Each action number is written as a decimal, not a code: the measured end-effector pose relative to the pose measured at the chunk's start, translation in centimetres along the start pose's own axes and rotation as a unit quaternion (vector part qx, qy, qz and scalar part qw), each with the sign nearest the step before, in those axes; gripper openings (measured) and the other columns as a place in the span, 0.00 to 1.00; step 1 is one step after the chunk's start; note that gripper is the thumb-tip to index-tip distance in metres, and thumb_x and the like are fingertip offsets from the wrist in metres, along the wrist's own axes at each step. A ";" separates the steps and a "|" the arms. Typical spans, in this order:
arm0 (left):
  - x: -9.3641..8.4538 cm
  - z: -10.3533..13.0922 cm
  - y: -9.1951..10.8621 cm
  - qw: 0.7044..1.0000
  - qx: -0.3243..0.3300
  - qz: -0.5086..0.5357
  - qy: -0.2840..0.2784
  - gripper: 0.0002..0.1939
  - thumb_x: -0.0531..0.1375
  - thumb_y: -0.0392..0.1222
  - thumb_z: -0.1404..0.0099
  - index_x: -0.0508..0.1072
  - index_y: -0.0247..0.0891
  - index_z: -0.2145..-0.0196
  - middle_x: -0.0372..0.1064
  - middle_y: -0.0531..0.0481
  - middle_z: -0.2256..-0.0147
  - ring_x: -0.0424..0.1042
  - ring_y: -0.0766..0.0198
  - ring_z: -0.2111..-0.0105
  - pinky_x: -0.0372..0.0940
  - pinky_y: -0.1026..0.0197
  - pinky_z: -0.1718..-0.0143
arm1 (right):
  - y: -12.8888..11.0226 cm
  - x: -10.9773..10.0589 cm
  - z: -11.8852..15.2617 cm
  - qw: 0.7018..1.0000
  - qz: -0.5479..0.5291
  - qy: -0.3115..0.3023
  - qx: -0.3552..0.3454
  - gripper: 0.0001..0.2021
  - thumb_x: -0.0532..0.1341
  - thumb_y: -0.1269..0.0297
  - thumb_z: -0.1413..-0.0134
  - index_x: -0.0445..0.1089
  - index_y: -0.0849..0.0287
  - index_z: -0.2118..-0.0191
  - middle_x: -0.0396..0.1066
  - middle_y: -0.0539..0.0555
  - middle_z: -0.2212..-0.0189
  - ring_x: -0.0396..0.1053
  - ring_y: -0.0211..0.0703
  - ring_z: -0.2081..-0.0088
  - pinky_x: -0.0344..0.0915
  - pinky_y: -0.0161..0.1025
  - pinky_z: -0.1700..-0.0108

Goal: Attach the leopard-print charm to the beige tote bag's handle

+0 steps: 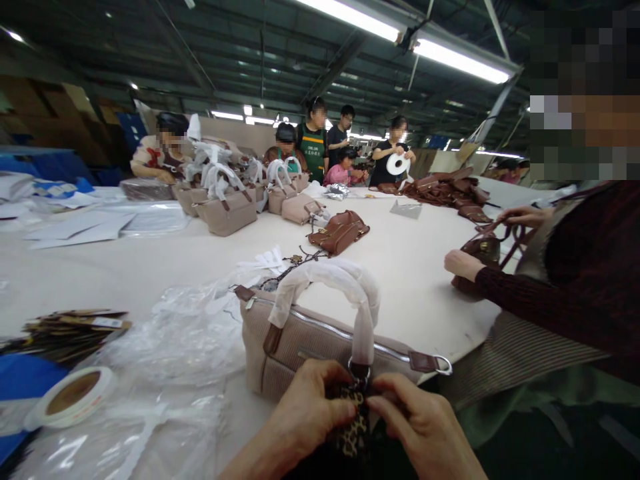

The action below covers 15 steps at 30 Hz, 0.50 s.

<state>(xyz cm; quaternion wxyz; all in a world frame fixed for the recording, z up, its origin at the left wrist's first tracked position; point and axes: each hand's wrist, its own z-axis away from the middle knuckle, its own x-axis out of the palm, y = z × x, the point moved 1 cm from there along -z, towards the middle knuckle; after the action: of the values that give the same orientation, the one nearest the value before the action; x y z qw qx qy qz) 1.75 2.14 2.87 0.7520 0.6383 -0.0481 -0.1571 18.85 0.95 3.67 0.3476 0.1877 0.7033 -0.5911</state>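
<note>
I had both hands at the near edge of the table (400, 267), working at the base of the handbag's (310, 340) handle. My left hand (305, 413) and right hand (425, 427) were each pinched narrowly on a leopard-print strip (356, 427), holding it just under the metal ring where the near end of the handle meets the bag. I judged the strip was only partly fastened: it hung loose below the ring, with no finished knot showing, so the tying was left to do. The handle (340, 280) was already wrapped in white protective paper. The bag stood upright, beige and ribbed, with brown leather tabs, a closed zip along the top and a D-ring at its right end. Crumpled clear plastic (185, 333) lay just left of it, and a tape roll (75, 397) sat toward the near left corner.
</note>
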 end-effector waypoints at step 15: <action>0.1 -0.2 0.9 0.927 0.126 -0.327 0.134 0.15 0.47 0.38 0.36 0.70 0.38 0.75 0.69 0.52 0.78 0.67 0.66 0.76 0.51 0.65 0.75 | 0.0 -0.1 -0.3 0.996 -0.083 -0.024 0.014 0.10 0.53 0.57 0.45 0.65 0.56 0.63 0.62 0.45 0.78 0.61 0.36 0.75 0.59 0.33 0.71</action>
<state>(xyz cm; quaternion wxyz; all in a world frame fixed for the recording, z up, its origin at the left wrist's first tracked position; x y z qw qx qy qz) 2.02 2.41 3.73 0.5720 0.7231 0.2452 -0.2998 18.86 1.22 3.78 0.3113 0.1189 0.6998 -0.6319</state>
